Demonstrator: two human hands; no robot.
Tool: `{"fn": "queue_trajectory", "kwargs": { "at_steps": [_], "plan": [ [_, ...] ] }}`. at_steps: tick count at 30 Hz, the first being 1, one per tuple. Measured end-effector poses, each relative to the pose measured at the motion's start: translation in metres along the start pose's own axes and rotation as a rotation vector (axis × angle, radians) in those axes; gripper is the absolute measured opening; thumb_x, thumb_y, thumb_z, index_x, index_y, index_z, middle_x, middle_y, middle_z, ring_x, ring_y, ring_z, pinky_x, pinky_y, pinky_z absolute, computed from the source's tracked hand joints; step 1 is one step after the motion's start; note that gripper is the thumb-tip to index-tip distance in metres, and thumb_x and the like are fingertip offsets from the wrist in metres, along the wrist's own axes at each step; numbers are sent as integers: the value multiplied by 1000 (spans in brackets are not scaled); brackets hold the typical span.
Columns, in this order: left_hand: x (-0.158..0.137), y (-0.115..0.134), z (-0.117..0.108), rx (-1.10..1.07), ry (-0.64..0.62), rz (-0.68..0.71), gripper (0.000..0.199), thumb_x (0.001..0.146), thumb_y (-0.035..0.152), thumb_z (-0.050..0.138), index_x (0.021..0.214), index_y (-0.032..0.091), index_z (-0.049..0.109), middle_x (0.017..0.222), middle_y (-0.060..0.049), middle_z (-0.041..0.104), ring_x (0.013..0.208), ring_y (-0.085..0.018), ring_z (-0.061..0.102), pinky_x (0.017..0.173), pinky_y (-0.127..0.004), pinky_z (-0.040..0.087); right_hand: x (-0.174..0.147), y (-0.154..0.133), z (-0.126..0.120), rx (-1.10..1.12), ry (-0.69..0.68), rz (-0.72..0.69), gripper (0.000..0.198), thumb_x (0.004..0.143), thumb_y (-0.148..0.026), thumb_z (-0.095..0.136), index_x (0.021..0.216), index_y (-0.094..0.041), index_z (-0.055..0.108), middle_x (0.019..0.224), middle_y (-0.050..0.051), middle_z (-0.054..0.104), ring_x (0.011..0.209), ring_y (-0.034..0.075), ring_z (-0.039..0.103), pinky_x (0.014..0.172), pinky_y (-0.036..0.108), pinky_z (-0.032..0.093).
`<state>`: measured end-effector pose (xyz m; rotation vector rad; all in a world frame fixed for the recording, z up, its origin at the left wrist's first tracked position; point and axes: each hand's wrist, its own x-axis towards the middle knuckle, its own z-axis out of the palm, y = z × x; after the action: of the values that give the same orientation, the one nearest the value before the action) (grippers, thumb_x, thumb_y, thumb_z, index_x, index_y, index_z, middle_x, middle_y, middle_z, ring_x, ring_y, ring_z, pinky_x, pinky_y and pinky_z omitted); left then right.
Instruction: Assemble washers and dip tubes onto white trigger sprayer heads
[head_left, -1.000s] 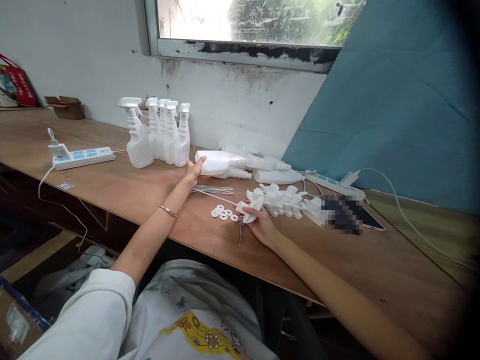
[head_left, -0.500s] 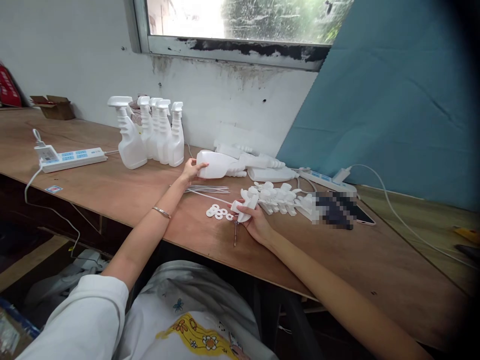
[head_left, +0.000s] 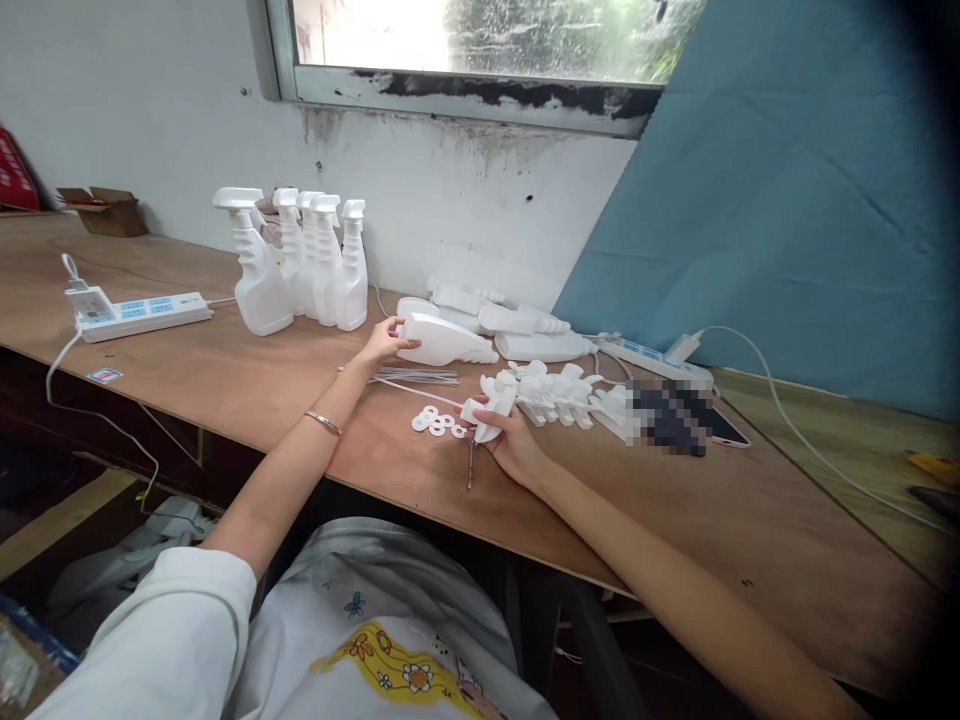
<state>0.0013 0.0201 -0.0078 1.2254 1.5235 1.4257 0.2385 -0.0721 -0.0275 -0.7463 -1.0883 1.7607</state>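
My left hand [head_left: 386,341] is closed around the base of a white plastic spray bottle [head_left: 446,340] that lies on its side, its neck toward the right. In my right hand [head_left: 514,445] is a white trigger sprayer head [head_left: 491,415], with a thin dip tube [head_left: 420,389] running from it to the left. A slim screwdriver-like tool [head_left: 471,465] points down below the right fingers; whether they grip it is unclear. Small white ring washers [head_left: 431,420] lie left of that hand. Behind them is a bundle of thin tubes [head_left: 416,377].
Several assembled spray bottles [head_left: 262,285] stand at the back left. More bottles [head_left: 544,345] lie near the wall, with loose sprayer heads [head_left: 559,395] before them. Power strips [head_left: 146,317] with cables sit on both sides. A phone [head_left: 724,425] lies at right, partly blurred.
My left hand has tipped the held bottle, and its neck has swung toward me, lower in view and apart from the pile. My right hand stays in place with the sprayer head.
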Motion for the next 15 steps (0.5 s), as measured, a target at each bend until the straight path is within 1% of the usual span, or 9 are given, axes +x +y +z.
{"fn": "queue_trajectory", "kwargs": {
  "at_steps": [3,7,12,15],
  "plan": [
    [0,0,0,38,11,0,59,46,15,78,100,18,56,86,-4,54,74,-16,55,71,-29,46,0,0,0,-4,1,3,27,59,-16,74,81,-18,59,70,0,67,61,13,64,53,22,54],
    [0,-2,1,89,51,9,66,44,14,78,104,18,50,93,-6,52,84,-19,54,72,-29,46,1,0,0,-11,-1,0,26,59,-16,74,81,-18,59,70,0,67,61,13,64,53,22,55],
    [5,-7,0,137,59,34,70,42,20,80,104,18,47,95,-6,51,85,-19,53,73,-30,45,0,0,0,-11,3,-1,28,59,-16,74,82,-18,59,72,1,68,61,14,64,52,22,54],
    [9,-7,0,160,101,58,68,45,26,80,104,18,47,98,-7,49,93,-21,51,79,-31,43,0,0,1,-6,-2,-1,28,59,-17,75,82,-17,59,72,2,68,61,13,64,53,22,54]
  ]
}}
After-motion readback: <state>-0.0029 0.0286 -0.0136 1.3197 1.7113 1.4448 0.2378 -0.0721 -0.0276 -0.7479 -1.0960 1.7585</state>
